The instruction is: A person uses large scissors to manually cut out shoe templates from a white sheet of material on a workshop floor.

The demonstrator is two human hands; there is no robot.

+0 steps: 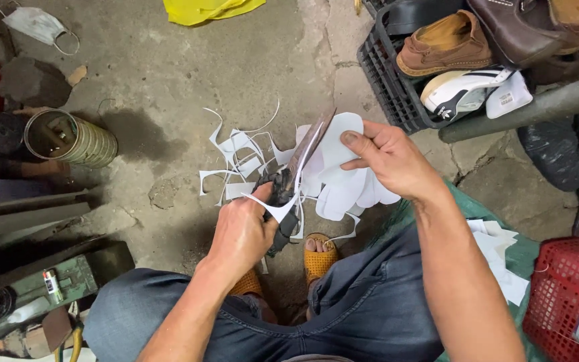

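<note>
My left hand grips the dark handles of a large pair of scissors, whose blades point up and to the right. My right hand pinches a white cut-out sheet shaped like a shoe sole, which sits against the blades. A thin white strip curls off the sheet beside my left hand. More white sole-shaped pieces lie on the ground under my right hand. White offcut scraps are scattered on the concrete floor ahead of my knees.
A black crate holding several shoes stands at the upper right beside a grey pipe. A red basket sits at the lower right, a metal tin at the left, a green box with tools at the lower left.
</note>
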